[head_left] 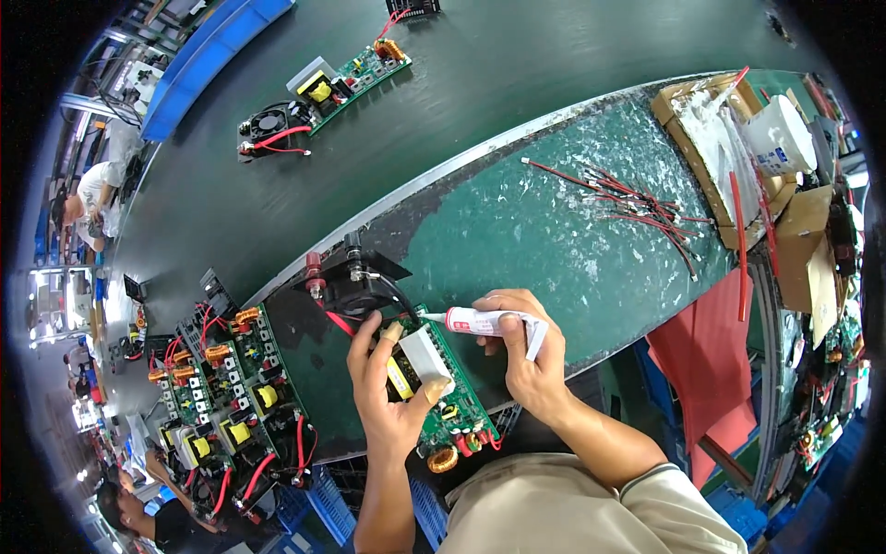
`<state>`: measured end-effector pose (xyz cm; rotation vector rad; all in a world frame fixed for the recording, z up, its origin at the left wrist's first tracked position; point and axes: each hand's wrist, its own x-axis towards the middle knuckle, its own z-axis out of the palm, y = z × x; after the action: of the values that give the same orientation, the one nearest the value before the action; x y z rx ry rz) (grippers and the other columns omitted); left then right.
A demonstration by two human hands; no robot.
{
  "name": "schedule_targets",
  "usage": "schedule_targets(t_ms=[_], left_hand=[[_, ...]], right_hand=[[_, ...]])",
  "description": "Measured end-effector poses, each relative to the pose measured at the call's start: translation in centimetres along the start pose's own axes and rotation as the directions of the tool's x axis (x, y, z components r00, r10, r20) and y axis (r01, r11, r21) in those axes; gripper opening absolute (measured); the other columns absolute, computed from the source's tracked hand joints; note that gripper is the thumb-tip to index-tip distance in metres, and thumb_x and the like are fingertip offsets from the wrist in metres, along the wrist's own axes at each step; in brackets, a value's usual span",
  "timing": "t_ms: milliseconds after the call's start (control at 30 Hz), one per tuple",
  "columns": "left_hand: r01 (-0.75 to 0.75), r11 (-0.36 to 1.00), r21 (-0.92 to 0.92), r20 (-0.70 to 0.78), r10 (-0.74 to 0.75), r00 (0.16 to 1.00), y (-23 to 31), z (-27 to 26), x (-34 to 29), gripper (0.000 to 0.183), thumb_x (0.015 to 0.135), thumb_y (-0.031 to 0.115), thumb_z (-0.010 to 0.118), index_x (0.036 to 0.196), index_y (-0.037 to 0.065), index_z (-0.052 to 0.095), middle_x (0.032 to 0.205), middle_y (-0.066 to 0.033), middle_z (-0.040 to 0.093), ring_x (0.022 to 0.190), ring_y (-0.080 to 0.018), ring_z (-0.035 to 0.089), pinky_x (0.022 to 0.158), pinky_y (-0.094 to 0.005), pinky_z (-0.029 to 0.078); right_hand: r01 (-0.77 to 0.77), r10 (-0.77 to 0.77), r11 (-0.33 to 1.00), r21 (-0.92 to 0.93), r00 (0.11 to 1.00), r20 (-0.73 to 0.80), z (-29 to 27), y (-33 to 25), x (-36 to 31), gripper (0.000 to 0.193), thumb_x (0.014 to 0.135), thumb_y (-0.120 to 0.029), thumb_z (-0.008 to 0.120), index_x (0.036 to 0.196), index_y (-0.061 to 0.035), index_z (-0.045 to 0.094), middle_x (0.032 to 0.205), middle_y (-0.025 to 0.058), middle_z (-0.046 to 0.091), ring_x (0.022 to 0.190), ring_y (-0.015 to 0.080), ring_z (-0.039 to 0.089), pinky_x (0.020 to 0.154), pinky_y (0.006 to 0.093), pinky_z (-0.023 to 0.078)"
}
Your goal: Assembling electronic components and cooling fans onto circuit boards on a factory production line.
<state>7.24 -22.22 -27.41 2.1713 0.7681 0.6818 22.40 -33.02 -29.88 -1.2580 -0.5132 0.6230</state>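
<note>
Head view, and the right hand (531, 358) is wrapped around a white tube (475, 320), its nozzle pointing left at the fan end of a green circuit board (472, 399); whether the tip touches, I can't tell. Over to the left hand (389, 406), clamped on that same board, finger and thumb set about its pale metal plate (425, 354), with yellowish covers on two fingertips. The board sits tilted at the near edge of the green table (498, 240), a black fan (358, 294) at its far end and a red terminal (314, 268) beside that. Out right, thin red-and-black wires (641, 205) lie in a loose heap, near an open cardboard box (681, 120) and a white tub (783, 138). More boards (242, 369) stand grouped at left, and beyond the pale rail (420, 189) lies another fan-and-board assembly (355, 85), well apart!
</note>
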Motion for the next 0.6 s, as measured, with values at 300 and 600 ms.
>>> schedule_targets(t_ms=[300, 600], left_hand=[[0.013, 0.999, 0.032, 0.006, -0.013, 1.0, 0.03, -0.08, -0.01, 0.073, 0.074, 0.033, 0.084, 0.132, 0.0, 0.055, 0.143, -0.0221, 0.045, 0.127, -0.0347, 0.049, 0.103, -0.0435, 0.044], [0.037, 0.999, -0.006, 0.004, -0.037, 0.999, 0.05, 0.01, 0.03, 0.077, 0.072, 0.034, 0.085, 0.133, 0.001, 0.053, 0.143, -0.0219, 0.045, 0.127, -0.0345, 0.049, 0.103, -0.043, 0.044]], right_hand=[[0.032, -0.031, 0.997, -0.064, 0.999, 0.018, -0.04, -0.03, 0.11, 0.033, 0.106, -0.024, 0.047, 0.112, 0.0034, 0.063, 0.112, 0.0143, 0.06, 0.079, 0.0146, 0.063, 0.064, 0.0253, 0.052], [0.02, -0.019, 0.997, -0.072, 1.0, 0.023, -0.11, -0.26, 0.3, 0.032, 0.105, -0.024, 0.048, 0.111, 0.0034, 0.063, 0.113, 0.0144, 0.06, 0.079, 0.0145, 0.063, 0.065, 0.0254, 0.053]])
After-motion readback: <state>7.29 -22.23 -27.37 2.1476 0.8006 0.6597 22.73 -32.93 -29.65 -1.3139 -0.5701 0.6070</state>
